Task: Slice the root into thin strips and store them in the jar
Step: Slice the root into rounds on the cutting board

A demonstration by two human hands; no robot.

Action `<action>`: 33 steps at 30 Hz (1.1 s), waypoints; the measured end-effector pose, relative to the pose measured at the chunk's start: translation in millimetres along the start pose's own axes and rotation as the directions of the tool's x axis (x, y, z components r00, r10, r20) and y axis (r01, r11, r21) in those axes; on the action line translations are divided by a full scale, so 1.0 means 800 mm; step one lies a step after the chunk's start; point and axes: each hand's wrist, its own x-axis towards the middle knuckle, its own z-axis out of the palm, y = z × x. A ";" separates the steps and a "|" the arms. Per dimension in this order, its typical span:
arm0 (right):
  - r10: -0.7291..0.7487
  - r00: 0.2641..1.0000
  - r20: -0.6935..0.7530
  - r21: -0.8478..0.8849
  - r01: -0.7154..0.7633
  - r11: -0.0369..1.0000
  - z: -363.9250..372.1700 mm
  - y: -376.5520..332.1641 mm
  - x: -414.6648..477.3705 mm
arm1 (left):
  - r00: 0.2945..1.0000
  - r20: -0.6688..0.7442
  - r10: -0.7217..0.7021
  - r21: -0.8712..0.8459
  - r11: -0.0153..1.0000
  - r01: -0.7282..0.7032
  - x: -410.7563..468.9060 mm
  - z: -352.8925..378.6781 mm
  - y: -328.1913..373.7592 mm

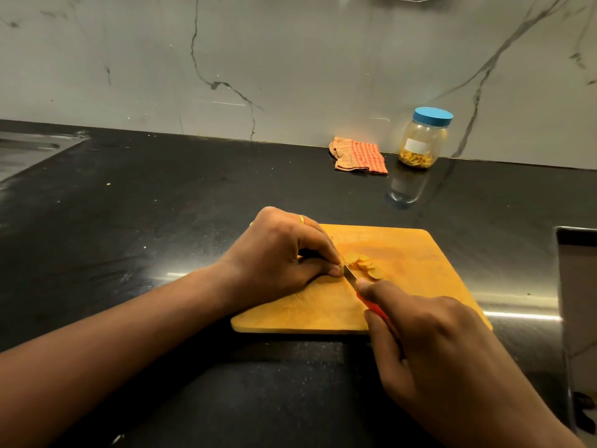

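You're getting warm, fairly dim light from overhead. The black counter point(161, 221) is throwing bright glare streaks on both sides of the cutting board point(420, 270) and mirroring the jar point(423, 140). The wide-angle lens is bowing the counter's back edge. Fine detail is smearing slightly, and the corners are going soft.

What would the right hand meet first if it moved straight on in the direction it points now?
Probably the fingertips of the left hand, right at the tip of the knife that the right hand grips; the slices lie just beside.
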 end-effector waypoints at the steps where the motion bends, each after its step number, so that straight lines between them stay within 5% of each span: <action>1: -0.012 1.000 0.006 -0.004 0.012 1.000 -0.001 0.000 -0.002 | 1.000 0.004 -0.003 -0.006 1.000 0.003 0.000 0.000 0.000; 8: -0.090 0.996 -0.006 0.046 0.090 0.995 -0.022 0.007 -0.015 | 0.999 0.021 -0.025 -0.020 0.999 0.025 -0.001 -0.003 0.001; 33: -0.027 0.994 -0.102 0.093 0.037 0.995 -0.021 0.001 -0.017 | 0.998 0.046 -0.049 -0.053 0.997 0.052 -0.001 -0.007 0.000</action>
